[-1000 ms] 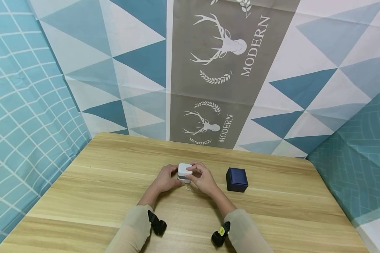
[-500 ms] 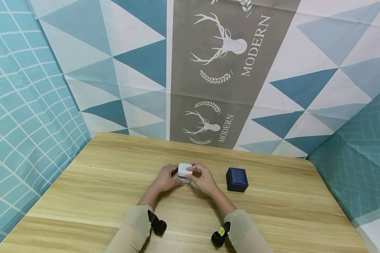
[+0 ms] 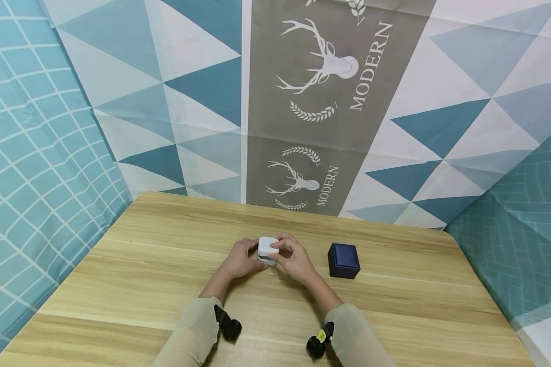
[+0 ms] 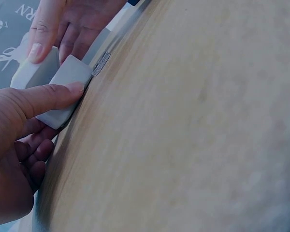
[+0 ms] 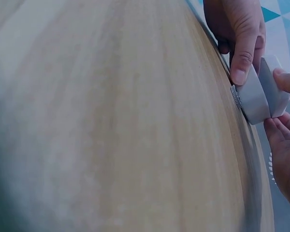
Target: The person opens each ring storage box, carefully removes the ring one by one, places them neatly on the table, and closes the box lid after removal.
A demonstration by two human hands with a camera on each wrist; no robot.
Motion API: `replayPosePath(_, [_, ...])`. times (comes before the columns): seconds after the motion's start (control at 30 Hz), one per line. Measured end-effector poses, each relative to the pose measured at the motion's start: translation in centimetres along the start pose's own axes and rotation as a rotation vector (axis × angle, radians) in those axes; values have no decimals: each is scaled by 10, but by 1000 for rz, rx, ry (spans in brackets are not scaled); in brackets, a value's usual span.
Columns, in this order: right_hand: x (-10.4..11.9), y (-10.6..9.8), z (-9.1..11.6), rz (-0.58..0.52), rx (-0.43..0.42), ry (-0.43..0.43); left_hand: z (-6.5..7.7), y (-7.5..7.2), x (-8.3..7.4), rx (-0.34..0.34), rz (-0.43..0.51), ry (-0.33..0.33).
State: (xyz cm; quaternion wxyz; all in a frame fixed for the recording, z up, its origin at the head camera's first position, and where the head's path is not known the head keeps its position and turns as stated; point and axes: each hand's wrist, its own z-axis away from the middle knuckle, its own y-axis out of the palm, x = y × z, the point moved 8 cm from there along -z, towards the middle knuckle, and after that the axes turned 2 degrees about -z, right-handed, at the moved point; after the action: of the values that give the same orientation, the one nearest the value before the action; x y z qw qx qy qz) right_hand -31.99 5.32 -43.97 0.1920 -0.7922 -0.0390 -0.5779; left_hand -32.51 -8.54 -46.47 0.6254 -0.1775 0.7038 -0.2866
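A small white ring box sits on the table between my two hands, its lid tilted partly away from its base. My left hand grips the base, thumb laid across its side. With thumb and fingers, my right hand pinches the lid. In the right wrist view, a dark gap shows between base and lid. A sparkly silver ring stands on the table right in front of the box. The box's inside is hidden.
To the right of my right hand stands a dark navy box with a square top. The wooden table runs back to a patterned wall covering. Black wrist cameras hang at both sleeves.
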Motion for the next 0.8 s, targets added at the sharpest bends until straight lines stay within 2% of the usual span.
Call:
replayPosePath(0.13, [15, 1, 4, 3, 15, 12, -1, 0, 1, -4, 4, 1])
replayPosePath(0.37, [-4, -1, -1, -5, -11, 1, -1, 0, 0, 3, 4, 0])
replayPosePath(0.53, [14, 1, 3, 1, 8, 6, 0, -1, 0, 6, 7, 4])
replayPosePath(0.8, [15, 1, 4, 2, 16, 32, 0, 0, 1, 7, 1, 14])
